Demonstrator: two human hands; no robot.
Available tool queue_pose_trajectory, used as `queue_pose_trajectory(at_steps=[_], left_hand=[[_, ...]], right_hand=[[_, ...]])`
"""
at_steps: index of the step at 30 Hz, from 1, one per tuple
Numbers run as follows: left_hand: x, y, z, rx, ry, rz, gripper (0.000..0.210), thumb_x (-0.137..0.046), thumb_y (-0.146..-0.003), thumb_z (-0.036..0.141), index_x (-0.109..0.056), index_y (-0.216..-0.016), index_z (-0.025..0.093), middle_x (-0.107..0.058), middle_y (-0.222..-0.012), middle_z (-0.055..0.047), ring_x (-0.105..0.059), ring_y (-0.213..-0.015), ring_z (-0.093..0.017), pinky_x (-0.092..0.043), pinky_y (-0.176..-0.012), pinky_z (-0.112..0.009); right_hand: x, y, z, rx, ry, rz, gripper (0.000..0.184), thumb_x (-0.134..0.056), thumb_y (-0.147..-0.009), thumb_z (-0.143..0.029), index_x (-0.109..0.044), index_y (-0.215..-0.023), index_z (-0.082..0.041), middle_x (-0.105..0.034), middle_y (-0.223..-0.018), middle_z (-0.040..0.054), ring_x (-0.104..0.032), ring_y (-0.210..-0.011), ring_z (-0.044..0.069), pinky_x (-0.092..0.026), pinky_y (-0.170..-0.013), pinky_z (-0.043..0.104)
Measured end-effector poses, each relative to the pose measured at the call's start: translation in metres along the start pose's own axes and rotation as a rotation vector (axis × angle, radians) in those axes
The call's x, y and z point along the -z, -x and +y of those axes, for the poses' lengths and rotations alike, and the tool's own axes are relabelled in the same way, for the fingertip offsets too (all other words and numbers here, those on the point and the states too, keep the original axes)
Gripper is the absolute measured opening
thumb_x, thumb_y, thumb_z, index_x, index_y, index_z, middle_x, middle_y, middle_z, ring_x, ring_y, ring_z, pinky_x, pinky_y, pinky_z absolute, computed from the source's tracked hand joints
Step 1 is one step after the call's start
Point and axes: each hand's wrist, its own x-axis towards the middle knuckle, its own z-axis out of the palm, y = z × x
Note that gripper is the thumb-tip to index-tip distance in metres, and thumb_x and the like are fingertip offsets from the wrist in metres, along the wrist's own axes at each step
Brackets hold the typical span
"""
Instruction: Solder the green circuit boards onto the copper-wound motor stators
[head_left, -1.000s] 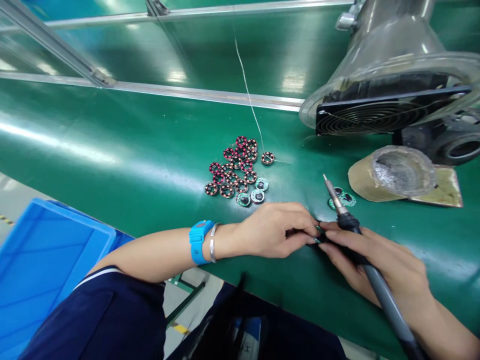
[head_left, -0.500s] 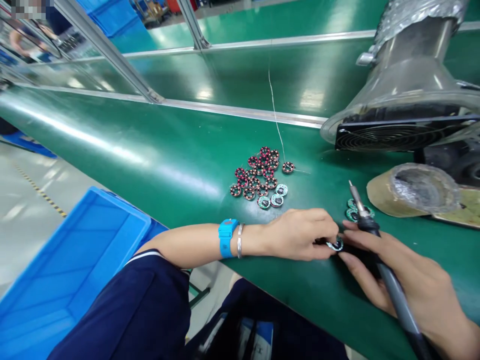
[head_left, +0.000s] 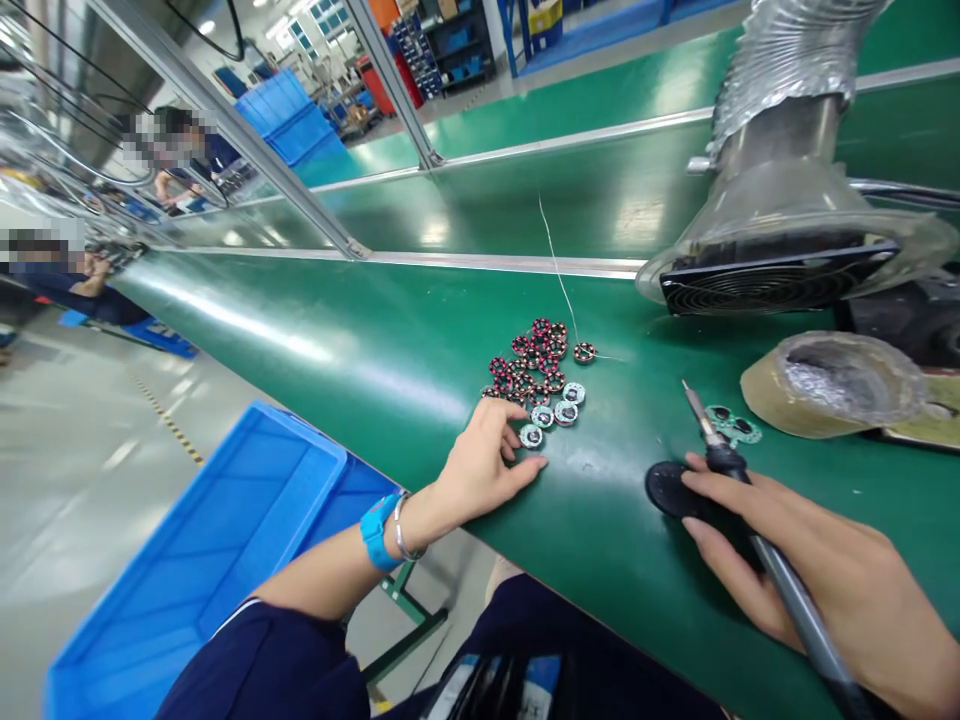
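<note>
My left hand (head_left: pixel 487 455), a blue strap and a silver bangle on its wrist, is beside a cluster of small wound coils (head_left: pixel 536 350). Its fingers are apart, close to a coil topped with a green-and-white circuit board (head_left: pixel 532 436); whether they touch it I cannot tell. A few similar board-topped coils lie just behind. My right hand (head_left: pixel 810 560) grips a soldering iron (head_left: pixel 776 560), its metal tip pointing up and away. The fingertips of that hand also rest at a round black holder (head_left: pixel 666 488) on the table. Small green circuit boards (head_left: pixel 735 425) lie behind the iron.
One coil (head_left: pixel 584 352) sits apart with solder wire (head_left: pixel 559 265) running to it. A fume hood with a fan grille (head_left: pixel 780 275) hangs at the right above a cloudy plastic cup (head_left: pixel 832 385). At left stands a blue bin (head_left: pixel 202 560). Other people work far left.
My left hand has moved left from the black holder to the coil cluster and opened; another board-topped coil now lies there. My right hand keeps the soldering iron. The view has tilted up.
</note>
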Motion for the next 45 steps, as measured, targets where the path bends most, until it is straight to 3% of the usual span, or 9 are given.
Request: queue_pose_trajectory(at_steps=[3, 9, 14, 19, 26, 30, 34, 41, 45], left_hand=[[-0.004, -0.007, 0.003, 0.012, -0.061, -0.010, 0.053, -0.074, -0.076, 0.030, -0.046, -0.119, 0.019, -0.053, -0.098, -0.002, -0.057, -0.071, -0.011, -0.054, -0.067, -0.029], [-0.013, -0.025, 0.016, -0.200, -0.119, -0.083, 0.051, -0.069, -0.081, 0.026, -0.045, -0.125, 0.018, -0.058, -0.114, -0.009, -0.060, -0.091, -0.019, -0.056, -0.087, -0.039], [-0.023, -0.044, 0.034, -0.225, -0.277, -0.084, 0.081, -0.078, -0.074, 0.048, -0.040, -0.136, 0.012, -0.051, -0.131, -0.018, -0.053, -0.123, -0.033, -0.048, -0.106, -0.050], [-0.035, -0.062, 0.047, -0.153, -0.439, -0.079, 0.105, -0.073, -0.071, 0.069, -0.029, -0.148, 0.013, -0.043, -0.141, -0.019, -0.055, -0.123, -0.037, -0.057, -0.091, -0.049], [-0.039, -0.069, 0.043, -0.236, -0.481, -0.081, 0.064, -0.068, -0.076, 0.068, -0.058, -0.116, 0.019, -0.055, -0.113, -0.008, -0.061, -0.098, -0.025, -0.058, -0.083, -0.040], [-0.041, -0.062, 0.041, -0.297, -0.485, -0.037, 0.069, -0.069, -0.074, 0.069, -0.057, -0.117, 0.017, -0.057, -0.114, -0.010, -0.057, -0.105, -0.027, -0.056, -0.089, -0.042], [-0.043, -0.056, 0.042, -0.390, -0.549, -0.051, 0.061, -0.056, -0.086, 0.070, -0.058, -0.127, 0.026, -0.057, -0.119, -0.009, -0.054, -0.104, -0.026, -0.055, -0.081, -0.039], [-0.047, -0.057, 0.025, -0.577, -0.543, 0.044, 0.038, -0.055, -0.092, 0.056, -0.071, -0.099, 0.022, -0.062, -0.108, -0.008, -0.060, -0.090, -0.020, -0.054, -0.071, -0.030], [-0.032, -0.058, 0.023, -0.636, -0.436, 0.111, 0.032, -0.062, -0.088, 0.051, -0.070, -0.090, 0.021, -0.064, -0.100, -0.007, -0.063, -0.087, -0.017, -0.054, -0.073, -0.028]], right_hand=[[-0.001, 0.000, 0.000, 0.017, 0.000, 0.013, 0.030, -0.062, -0.092, -0.028, -0.063, -0.121, -0.020, -0.073, -0.109, 0.0033, -0.073, -0.091, 0.019, -0.057, -0.083, 0.030], [-0.002, -0.002, -0.001, 0.021, 0.015, 0.012, 0.029, -0.060, -0.093, -0.028, -0.062, -0.121, -0.020, -0.073, -0.109, 0.0050, -0.073, -0.089, 0.020, -0.061, -0.079, 0.032], [-0.001, -0.002, -0.002, 0.024, -0.037, 0.038, 0.031, -0.060, -0.092, -0.025, -0.061, -0.122, -0.018, -0.072, -0.110, 0.0075, -0.073, -0.088, 0.020, -0.062, -0.075, 0.030], [-0.002, -0.001, -0.002, 0.000, -0.052, 0.027, 0.032, -0.060, -0.092, -0.023, -0.060, -0.123, -0.018, -0.072, -0.111, 0.0076, -0.073, -0.089, 0.021, -0.061, -0.072, 0.029], [-0.004, 0.001, -0.003, -0.028, -0.073, 0.026, 0.029, -0.059, -0.092, -0.022, -0.061, -0.121, -0.016, -0.071, -0.111, 0.0097, -0.073, -0.092, 0.021, -0.060, -0.077, 0.029], [-0.004, 0.000, -0.003, -0.026, -0.068, 0.032, 0.029, -0.059, -0.092, -0.020, -0.061, -0.120, -0.015, -0.071, -0.110, 0.0100, -0.073, -0.089, 0.019, -0.059, -0.076, 0.026], [-0.004, -0.001, -0.003, -0.028, -0.065, 0.047, 0.027, -0.058, -0.093, -0.020, -0.061, -0.120, -0.017, -0.071, -0.111, 0.0093, -0.073, -0.089, 0.018, -0.058, -0.077, 0.024], [-0.002, -0.002, -0.003, -0.039, -0.049, 0.071, 0.026, -0.059, -0.093, -0.021, -0.061, -0.119, -0.018, -0.072, -0.110, 0.0077, -0.073, -0.091, 0.018, -0.058, -0.081, 0.026], [0.005, -0.004, -0.007, -0.063, -0.046, 0.124, 0.025, -0.060, -0.093, -0.021, -0.062, -0.117, -0.018, -0.072, -0.110, 0.0055, -0.072, -0.091, 0.017, -0.057, -0.087, 0.025]])
